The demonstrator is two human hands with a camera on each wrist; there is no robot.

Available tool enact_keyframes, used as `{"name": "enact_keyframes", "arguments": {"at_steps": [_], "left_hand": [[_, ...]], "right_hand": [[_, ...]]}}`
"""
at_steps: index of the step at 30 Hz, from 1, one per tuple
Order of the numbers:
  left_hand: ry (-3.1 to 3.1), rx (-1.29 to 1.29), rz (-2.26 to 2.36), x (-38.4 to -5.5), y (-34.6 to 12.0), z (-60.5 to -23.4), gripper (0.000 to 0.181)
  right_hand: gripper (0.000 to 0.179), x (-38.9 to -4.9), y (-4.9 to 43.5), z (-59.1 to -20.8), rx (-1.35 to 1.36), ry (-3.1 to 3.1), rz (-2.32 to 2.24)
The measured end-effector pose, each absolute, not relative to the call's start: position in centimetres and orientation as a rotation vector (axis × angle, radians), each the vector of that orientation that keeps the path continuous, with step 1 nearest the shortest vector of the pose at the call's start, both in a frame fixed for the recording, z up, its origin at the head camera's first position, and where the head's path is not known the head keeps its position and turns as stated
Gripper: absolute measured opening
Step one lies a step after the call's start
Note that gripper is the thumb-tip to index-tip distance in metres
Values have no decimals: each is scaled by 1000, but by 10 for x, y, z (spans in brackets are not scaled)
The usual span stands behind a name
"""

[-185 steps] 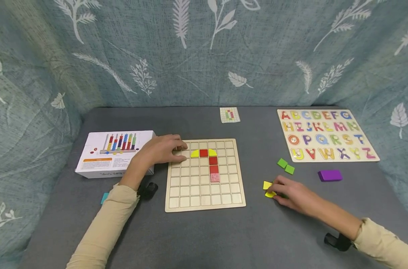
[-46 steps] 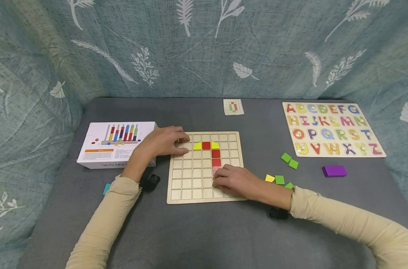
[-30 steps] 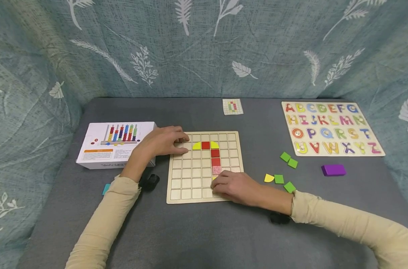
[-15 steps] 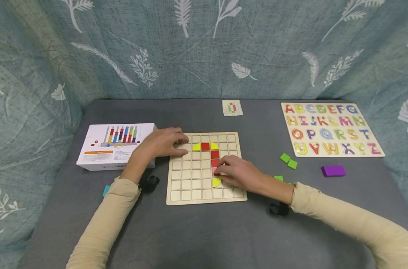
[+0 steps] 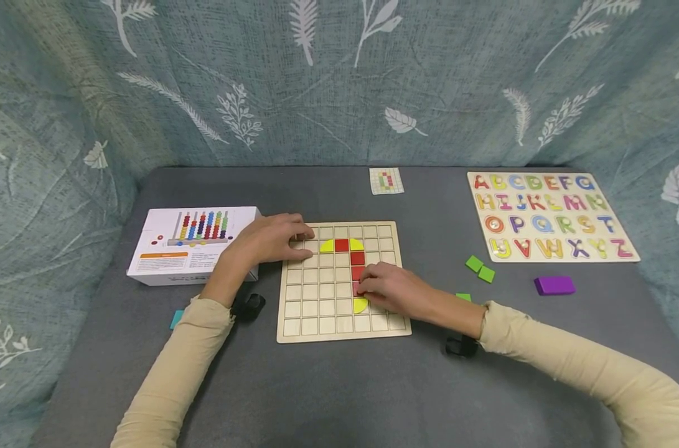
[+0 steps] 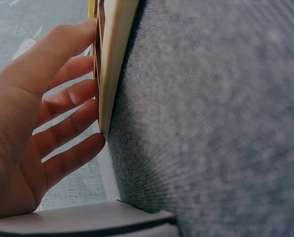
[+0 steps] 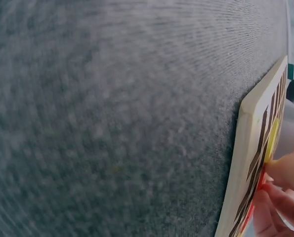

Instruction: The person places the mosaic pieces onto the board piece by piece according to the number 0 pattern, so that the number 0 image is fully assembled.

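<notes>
A wooden grid board [image 5: 318, 309] lies mid-table with red square tiles [image 5: 358, 258] and yellow rounded tiles [image 5: 360, 305] in its cells. My left hand [image 5: 272, 239] rests at the board's upper left edge, fingers spread and loosely bent; in the left wrist view its fingertips [image 6: 98, 140] touch the edge. On the right, my right hand [image 5: 394, 287] pinches a pinkish-red tile [image 5: 357, 289] at the cell just above the lower yellow tile. The right wrist view has thumb and finger close together at the red tile [image 7: 262, 177]. The fingers partly cover it.
Green tiles [image 5: 480, 269] and a purple block [image 5: 554, 285] lie right of the board; another green tile [image 5: 463, 297] shows beside the right forearm. An alphabet puzzle [image 5: 552, 218], pattern card [image 5: 386, 181], abacus box [image 5: 192, 246] and blue piece [image 5: 176, 318] surround the board.
My right hand came from the loose yellow tiles to the board; a yellow tile now sits low in the column. The hand then shifted up to the pinkish tile. My left hand stays put.
</notes>
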State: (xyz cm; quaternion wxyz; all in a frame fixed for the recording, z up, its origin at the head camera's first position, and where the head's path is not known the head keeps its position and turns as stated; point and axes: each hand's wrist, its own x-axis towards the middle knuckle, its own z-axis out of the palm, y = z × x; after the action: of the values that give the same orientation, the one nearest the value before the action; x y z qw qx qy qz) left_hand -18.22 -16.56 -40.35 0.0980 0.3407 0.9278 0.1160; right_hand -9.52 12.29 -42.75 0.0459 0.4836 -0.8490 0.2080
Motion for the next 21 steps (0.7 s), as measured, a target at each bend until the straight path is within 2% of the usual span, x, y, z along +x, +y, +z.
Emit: {"name": "enact_keyframes", "arguments": {"at_steps": [7, 16, 21], "left_hand": [[2740, 1016, 333, -182, -164, -407, 35], [2743, 1024, 324, -181, -163, -407, 36], [2768, 1015, 332, -182, -164, -408, 36]], "right_hand": [[13, -88, 150, -421, 1363, -2585, 587], [25, -87, 251, -417, 1022, -2740, 548], [35, -89, 288, -416, 839, -2816, 524]]}}
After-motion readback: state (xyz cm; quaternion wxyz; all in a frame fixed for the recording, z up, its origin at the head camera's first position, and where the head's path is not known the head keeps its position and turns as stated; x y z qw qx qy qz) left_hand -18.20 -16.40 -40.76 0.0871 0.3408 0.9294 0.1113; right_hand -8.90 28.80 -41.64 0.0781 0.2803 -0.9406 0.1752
